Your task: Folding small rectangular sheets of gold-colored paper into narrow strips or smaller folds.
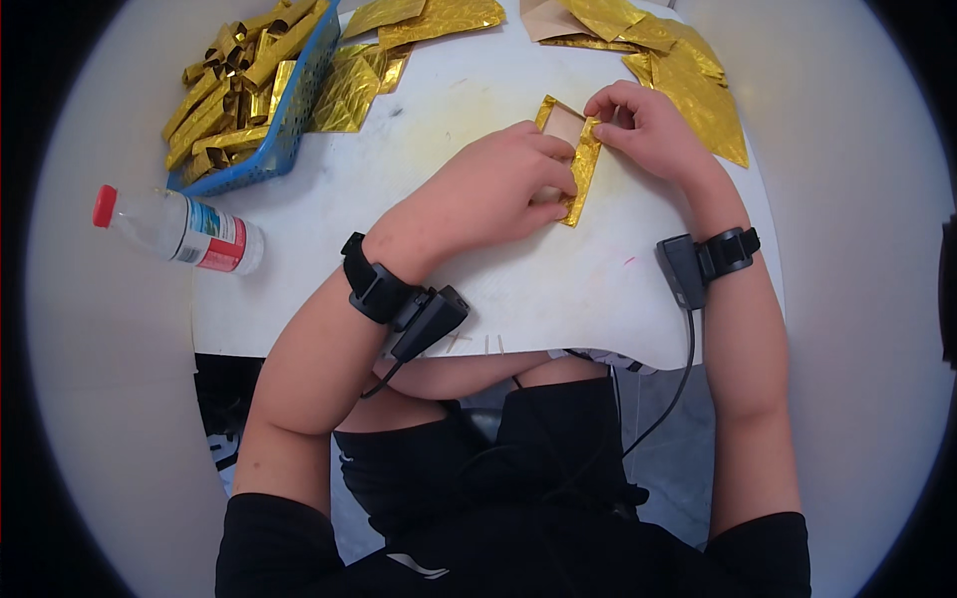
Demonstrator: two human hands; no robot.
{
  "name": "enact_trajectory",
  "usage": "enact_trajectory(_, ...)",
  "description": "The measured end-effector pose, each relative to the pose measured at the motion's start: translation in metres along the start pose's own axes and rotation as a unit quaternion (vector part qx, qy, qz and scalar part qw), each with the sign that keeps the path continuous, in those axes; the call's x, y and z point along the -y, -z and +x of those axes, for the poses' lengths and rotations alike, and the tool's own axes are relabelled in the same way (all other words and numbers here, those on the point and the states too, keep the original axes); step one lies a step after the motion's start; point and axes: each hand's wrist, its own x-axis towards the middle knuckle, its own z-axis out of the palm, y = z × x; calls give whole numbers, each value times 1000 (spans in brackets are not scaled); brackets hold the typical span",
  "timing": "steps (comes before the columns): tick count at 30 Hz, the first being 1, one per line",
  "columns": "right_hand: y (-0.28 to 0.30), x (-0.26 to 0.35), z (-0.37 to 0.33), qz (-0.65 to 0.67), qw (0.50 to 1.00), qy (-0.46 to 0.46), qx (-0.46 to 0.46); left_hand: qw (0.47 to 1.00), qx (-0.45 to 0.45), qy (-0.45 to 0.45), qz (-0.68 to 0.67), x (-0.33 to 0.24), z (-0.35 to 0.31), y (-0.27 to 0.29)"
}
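Note:
A sheet of gold foil paper lies on the white table, its edges folded in around a bare, pale brown middle. From the left, my left hand reaches over it with bent fingers pressing on its left part and its right folded strip. My right hand pinches the upper right corner of the same sheet between thumb and fingers. The fingers of my left hand hide part of the sheet's left side.
On the far left, a blue plastic basket holds many folded gold paper tubes. A clear bottle with a red cap lies near it. Loose gold sheets sit at the back, and more gold sheets at the back right. A cable hangs from the right wrist device.

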Motion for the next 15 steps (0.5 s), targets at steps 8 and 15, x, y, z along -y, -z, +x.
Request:
enact_trajectory(8,-6,-5,5,-8,1000,2,2,999,39,18,15,-3,2,4)
enact_trajectory(15,-8,-4,5,-15,1000,10,-5,1000,29,-7,3,5,0,-1)
